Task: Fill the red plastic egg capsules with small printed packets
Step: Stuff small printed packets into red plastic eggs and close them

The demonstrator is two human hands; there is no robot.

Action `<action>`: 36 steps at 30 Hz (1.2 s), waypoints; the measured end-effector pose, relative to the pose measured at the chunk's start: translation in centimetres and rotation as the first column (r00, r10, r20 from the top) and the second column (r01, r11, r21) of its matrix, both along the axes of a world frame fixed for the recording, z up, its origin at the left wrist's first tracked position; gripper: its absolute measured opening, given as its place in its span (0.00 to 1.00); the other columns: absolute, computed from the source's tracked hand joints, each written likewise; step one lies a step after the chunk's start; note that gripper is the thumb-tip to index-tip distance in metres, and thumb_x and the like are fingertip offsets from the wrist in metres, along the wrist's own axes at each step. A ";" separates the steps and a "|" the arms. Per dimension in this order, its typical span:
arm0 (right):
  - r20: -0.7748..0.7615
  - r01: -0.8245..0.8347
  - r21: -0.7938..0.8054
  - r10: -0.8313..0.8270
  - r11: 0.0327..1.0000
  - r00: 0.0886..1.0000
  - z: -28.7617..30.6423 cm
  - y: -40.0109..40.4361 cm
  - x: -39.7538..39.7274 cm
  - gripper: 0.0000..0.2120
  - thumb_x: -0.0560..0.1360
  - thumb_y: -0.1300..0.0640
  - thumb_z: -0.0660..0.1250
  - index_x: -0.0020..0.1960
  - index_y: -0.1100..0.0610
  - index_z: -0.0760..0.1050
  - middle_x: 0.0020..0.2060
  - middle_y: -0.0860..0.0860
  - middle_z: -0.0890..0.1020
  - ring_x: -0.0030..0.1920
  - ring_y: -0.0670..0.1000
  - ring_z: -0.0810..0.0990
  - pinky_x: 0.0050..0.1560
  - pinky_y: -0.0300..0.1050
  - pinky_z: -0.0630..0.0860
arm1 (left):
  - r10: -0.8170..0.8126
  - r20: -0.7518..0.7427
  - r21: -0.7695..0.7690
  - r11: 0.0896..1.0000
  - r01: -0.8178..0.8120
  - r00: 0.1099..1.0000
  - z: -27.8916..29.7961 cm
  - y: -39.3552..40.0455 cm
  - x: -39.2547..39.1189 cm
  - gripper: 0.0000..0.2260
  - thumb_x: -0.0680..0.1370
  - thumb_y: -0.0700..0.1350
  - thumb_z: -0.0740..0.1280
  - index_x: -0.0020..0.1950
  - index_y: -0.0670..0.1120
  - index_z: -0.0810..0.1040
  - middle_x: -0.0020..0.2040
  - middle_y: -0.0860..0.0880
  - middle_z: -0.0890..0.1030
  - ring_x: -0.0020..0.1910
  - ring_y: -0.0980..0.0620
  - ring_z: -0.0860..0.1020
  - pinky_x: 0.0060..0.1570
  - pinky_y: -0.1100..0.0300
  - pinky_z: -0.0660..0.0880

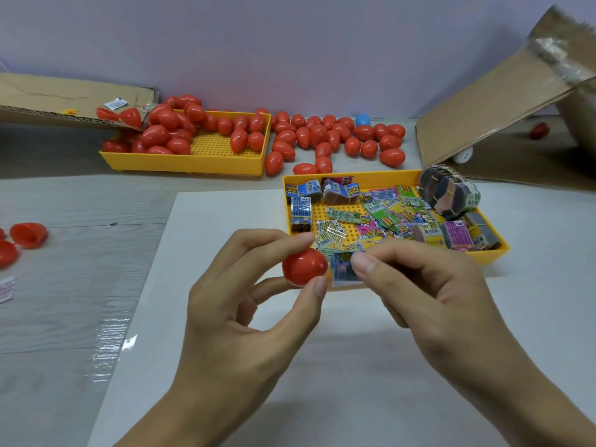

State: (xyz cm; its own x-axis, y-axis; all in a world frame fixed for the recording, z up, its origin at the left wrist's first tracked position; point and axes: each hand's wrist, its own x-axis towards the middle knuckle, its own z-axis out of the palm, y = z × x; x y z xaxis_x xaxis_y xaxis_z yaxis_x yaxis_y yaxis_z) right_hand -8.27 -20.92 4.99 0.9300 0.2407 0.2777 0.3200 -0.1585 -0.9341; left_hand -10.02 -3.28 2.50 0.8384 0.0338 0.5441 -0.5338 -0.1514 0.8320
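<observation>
My left hand pinches a red egg capsule half between thumb and fingertips, above the white sheet. My right hand pinches a small printed packet right beside that capsule half, touching its right side. Just behind them a yellow tray holds several loose printed packets and banded packet bundles. Several closed red eggs lie on the table at the back. More fill a second yellow tray on the back left.
Open red capsule halves lie at the left edge. A cardboard flap sits back left and a tilted cardboard box back right. One blue egg lies among the red ones. A white sheet covers the table under my hands.
</observation>
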 end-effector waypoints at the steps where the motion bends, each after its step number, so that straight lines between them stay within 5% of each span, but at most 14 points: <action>1: -0.016 -0.006 0.014 0.006 1.000 1.000 0.0 0.0 0.1 0.10 0.73 0.47 0.66 0.37 0.51 0.79 0.23 0.40 0.70 0.25 0.40 0.66 0.28 0.27 0.63 | -0.001 -0.002 0.002 1.000 0.001 1.000 0.0 0.0 0.0 0.15 0.73 0.43 0.72 0.60 0.48 0.80 0.53 0.47 0.77 0.53 0.45 0.81 0.49 0.63 0.80; 15: -0.242 -0.055 0.100 0.078 0.993 0.967 -0.5 0.5 0.2 0.14 0.75 0.46 0.65 0.34 0.52 0.77 0.23 0.44 0.64 0.24 0.43 0.60 0.25 0.32 0.60 | 0.000 -0.013 0.070 0.998 0.001 1.000 -0.1 -0.2 -0.1 0.15 0.74 0.42 0.71 0.61 0.46 0.80 0.53 0.47 0.77 0.52 0.48 0.81 0.48 0.64 0.80; 24: -0.003 0.125 -0.071 -0.125 0.990 0.992 -0.8 0.7 -0.2 0.13 0.75 0.47 0.65 0.37 0.53 0.79 0.23 0.47 0.61 0.25 0.42 0.60 0.27 0.31 0.59 | 0.013 -0.003 0.063 0.998 -0.013 1.000 0.0 -0.4 -0.2 0.15 0.74 0.42 0.70 0.61 0.45 0.80 0.53 0.46 0.77 0.52 0.49 0.80 0.48 0.66 0.79; 30: -0.050 0.051 -0.038 -0.053 0.998 0.997 -0.6 0.6 -0.3 0.13 0.75 0.46 0.65 0.35 0.50 0.78 0.24 0.53 0.60 0.25 0.42 0.59 0.26 0.31 0.59 | 0.019 -0.004 0.074 0.997 -0.018 1.000 -0.1 -0.4 -0.1 0.15 0.74 0.42 0.70 0.61 0.46 0.80 0.53 0.46 0.77 0.52 0.49 0.81 0.48 0.65 0.80; 36: -0.082 0.025 -0.026 -0.027 0.999 0.996 -0.7 0.6 -0.1 0.16 0.76 0.45 0.63 0.32 0.49 0.75 0.23 0.46 0.61 0.24 0.42 0.59 0.26 0.32 0.60 | 0.020 0.001 0.072 0.997 -0.020 1.000 -0.1 -0.3 -0.1 0.16 0.74 0.42 0.70 0.61 0.47 0.80 0.53 0.47 0.76 0.53 0.49 0.80 0.49 0.65 0.80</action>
State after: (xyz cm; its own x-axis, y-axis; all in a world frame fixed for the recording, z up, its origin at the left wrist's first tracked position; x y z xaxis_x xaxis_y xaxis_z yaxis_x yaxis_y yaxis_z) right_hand -8.38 -20.31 4.27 0.9554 0.2225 0.1941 0.2376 -0.1892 -0.9528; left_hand -10.15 -3.58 2.36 0.8378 0.0113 0.5458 -0.5302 -0.2213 0.8185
